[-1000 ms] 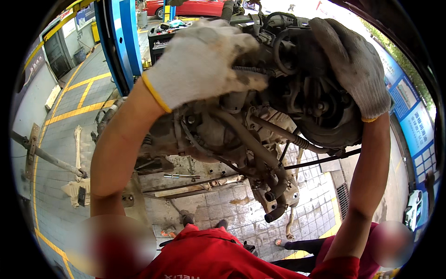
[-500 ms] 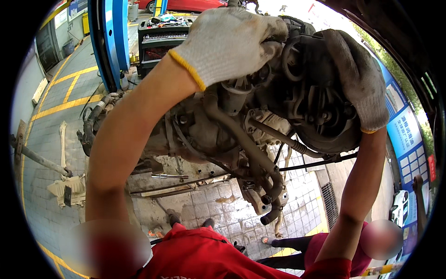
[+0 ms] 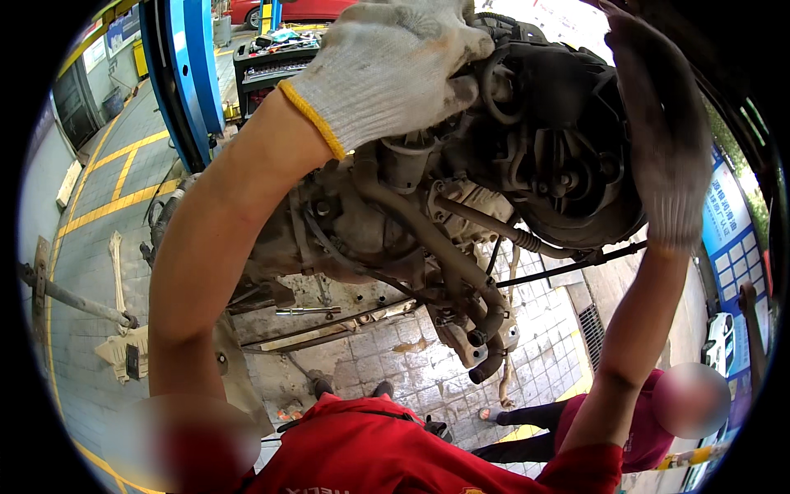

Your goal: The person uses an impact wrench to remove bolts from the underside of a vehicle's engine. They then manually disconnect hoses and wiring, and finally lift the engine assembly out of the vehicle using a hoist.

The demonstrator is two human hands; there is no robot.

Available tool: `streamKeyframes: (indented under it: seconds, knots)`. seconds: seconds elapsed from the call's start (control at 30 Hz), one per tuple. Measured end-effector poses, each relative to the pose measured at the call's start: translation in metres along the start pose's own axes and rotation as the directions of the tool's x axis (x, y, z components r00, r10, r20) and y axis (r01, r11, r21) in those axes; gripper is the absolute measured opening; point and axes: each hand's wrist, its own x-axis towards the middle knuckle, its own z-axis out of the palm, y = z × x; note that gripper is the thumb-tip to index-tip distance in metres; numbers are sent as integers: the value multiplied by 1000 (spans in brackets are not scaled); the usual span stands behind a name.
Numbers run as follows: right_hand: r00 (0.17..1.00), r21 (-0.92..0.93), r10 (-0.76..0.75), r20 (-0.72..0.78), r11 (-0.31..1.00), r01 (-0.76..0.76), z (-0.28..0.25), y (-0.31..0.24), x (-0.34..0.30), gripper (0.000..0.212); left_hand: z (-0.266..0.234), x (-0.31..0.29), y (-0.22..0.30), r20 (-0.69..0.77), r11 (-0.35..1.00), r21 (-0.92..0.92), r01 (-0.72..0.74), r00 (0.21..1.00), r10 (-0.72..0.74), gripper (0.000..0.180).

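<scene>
A grimy engine assembly (image 3: pixel 362 235) hangs above the floor, with hoses and a big dark round housing (image 3: pixel 568 198) on its right side. My left hand (image 3: pixel 403 70), in a white knit glove with a yellow cuff, reaches over its top. Its fingers curl closed beside a black looped hose (image 3: pixel 496 95); what they grip is hidden. My right hand (image 3: pixel 671 140), in a dirt-blackened glove, is raised at the right edge of the housing, smeared by motion. Its fingers are stretched out and hold nothing visible. Below hangs a bent rubber hose (image 3: pixel 487 366).
A blue lift post (image 3: pixel 177 82) and a tool cart (image 3: pixel 276 62) stand at the far left. A metal socket tool (image 3: pixel 308 311) lies beneath the engine. Another person in a dark red shirt (image 3: pixel 642 428) is at the lower right. Dark bodywork (image 3: pixel 741 90) edges the upper right.
My right hand has lifted off the round housing, moving right and up, and its fingers have straightened. My left hand stays at the top of the engine. The view has shifted slightly.
</scene>
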Motion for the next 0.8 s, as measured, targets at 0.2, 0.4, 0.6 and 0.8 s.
streamKeyframes:
  seconds: [0.2,0.4,0.6,0.8]
  knots:
    - [843,-92,275,462,960,-263,-53,-125,-40,23,-12,8,-19,283,930,-366,40,957,70,49]
    - [730,292,112,674,867,-403,-62,-182,-71,23,0,26,-20,422,761,-628,160,892,160,53]
    - [739,459,135,660,707,-539,-36,-205,-86,24,-3,25,-20,487,831,-521,195,867,102,49]
    - [709,450,329,623,590,-670,-25,-198,-87,25,14,53,-4,497,854,-481,199,864,79,48]
